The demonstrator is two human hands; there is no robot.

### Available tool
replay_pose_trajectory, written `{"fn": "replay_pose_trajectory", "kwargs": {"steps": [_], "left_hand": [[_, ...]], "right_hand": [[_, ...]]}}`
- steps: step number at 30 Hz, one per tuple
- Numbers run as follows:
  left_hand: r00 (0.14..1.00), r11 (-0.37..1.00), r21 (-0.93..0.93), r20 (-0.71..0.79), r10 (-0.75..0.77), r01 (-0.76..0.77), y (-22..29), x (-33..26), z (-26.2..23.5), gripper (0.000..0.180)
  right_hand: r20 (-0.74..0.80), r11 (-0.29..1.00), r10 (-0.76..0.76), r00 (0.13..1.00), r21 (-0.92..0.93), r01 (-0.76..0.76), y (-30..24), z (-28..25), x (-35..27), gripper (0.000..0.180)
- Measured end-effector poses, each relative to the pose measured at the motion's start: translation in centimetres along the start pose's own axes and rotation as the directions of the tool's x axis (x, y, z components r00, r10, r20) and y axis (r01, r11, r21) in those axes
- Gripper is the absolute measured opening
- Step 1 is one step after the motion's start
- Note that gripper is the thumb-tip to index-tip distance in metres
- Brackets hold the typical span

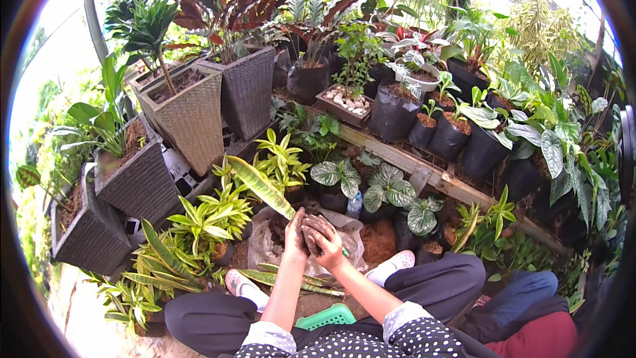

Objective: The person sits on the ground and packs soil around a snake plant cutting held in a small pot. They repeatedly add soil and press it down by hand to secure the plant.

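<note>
My left hand (295, 233) and my right hand (328, 244) are pressed together around a brown clump of soil (315, 228), held over an open pale plastic bag (265, 242) with dark soil in it. A long variegated leaf (261, 186) slants up just left of my hands. More long striped leaves (285, 277) lie on the ground below the bag. Both forearms come up from the lower edge, in dotted sleeves. My knees in dark trousers spread to either side, with pale shoes (242, 286) by the bag.
Tall woven square planters (189, 116) stand at the left. Black nursery bags with plants (457, 136) line a wooden shelf (424, 171) at the right. Small leafy pots (391, 192) crowd the ground ahead. A green plastic basket (328, 317) sits near my lap.
</note>
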State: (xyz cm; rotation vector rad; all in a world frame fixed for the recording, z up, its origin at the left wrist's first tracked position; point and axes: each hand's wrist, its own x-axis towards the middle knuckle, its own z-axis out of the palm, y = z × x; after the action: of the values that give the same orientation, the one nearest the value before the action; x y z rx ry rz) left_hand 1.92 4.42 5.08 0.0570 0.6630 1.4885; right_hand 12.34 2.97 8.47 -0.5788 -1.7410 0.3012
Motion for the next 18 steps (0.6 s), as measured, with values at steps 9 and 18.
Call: {"fn": "replay_pose_trajectory", "kwargs": {"steps": [9, 18], "left_hand": [[0.894, 0.964, -0.264, 0.437, 0.101, 0.020, 1.0, -0.8, 2.0, 0.037], [0.960, 0.978, -0.189, 0.249, 0.129, -0.082, -1.7, 0.4, -2.9, 0.018]], "right_hand": [[-0.225, 0.975, 0.200, 0.954, -0.047, -0.215, -3.9, 0.9, 0.6, 0.034], [0.052, 0.997, -0.020, 0.998, -0.076, 0.024, 0.0, 0.5, -0.6, 0.015]]}}
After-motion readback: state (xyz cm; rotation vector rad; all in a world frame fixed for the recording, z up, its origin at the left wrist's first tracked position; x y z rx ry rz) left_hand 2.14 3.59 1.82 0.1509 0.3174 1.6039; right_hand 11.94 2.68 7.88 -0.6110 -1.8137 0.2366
